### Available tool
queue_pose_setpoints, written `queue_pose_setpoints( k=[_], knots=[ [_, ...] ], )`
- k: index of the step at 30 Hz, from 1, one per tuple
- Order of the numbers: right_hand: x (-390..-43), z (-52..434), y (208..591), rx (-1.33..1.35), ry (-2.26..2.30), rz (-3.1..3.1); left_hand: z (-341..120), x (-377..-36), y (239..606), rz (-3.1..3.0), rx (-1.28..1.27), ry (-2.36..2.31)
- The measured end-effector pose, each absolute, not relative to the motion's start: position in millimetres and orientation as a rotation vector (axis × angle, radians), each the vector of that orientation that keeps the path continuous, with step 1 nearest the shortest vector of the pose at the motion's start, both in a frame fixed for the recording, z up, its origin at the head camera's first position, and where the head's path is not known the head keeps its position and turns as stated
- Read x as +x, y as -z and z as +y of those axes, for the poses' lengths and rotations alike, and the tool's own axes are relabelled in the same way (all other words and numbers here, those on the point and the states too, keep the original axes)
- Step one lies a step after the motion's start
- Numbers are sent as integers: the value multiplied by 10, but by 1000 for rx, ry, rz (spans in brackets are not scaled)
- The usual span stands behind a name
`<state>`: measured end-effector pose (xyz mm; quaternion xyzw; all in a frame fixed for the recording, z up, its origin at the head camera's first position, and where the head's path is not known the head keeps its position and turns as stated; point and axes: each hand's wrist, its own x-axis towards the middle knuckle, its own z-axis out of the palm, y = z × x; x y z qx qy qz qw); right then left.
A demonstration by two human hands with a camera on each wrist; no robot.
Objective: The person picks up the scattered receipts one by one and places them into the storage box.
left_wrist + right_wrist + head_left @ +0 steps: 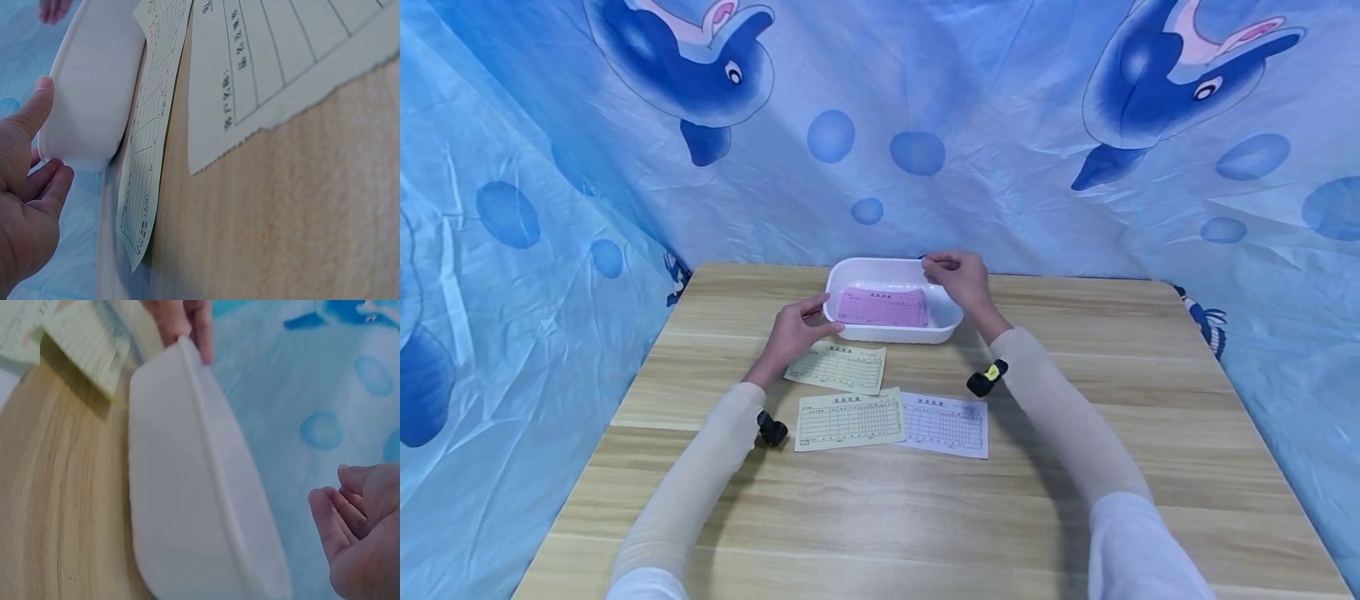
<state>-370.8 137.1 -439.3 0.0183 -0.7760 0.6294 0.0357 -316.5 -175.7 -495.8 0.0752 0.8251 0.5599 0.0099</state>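
Observation:
A white plastic tray stands at the far middle of the wooden table, with a pink printed form lying flat inside it. My left hand is at the tray's left end. Its thumb touches the tray's wall, and the other fingers stay relaxed just off it. My right hand hovers over the tray's far right rim. In the right wrist view its fingers are loosely curled on nothing, apart from the tray.
Three forms lie in front of the tray: a pale yellow form, a second yellow form and a white form. Blue dolphin-print sheeting walls the table on three sides.

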Motion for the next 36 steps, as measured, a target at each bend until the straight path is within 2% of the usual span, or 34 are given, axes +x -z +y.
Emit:
queue_pose_setpoints(
  k=[10, 17, 27, 36],
  knots=[
    [-3256, 1428, 4152, 295, -1918, -2350, -1757, -3150, 4950, 2586, 224, -1733],
    [-2949, 1443, 4129, 411, -1897, -2374, -1755, -3157, 4956, 2567, 210, -1748],
    [-2607, 1405, 4314, 404, -1877, -2475, -1753, -3151, 4939, 2583, 222, -1730],
    [-2448, 1349, 4630, 422, -1876, -2565, -1748, -3141, 4924, 2576, 218, -1739]
  ],
)
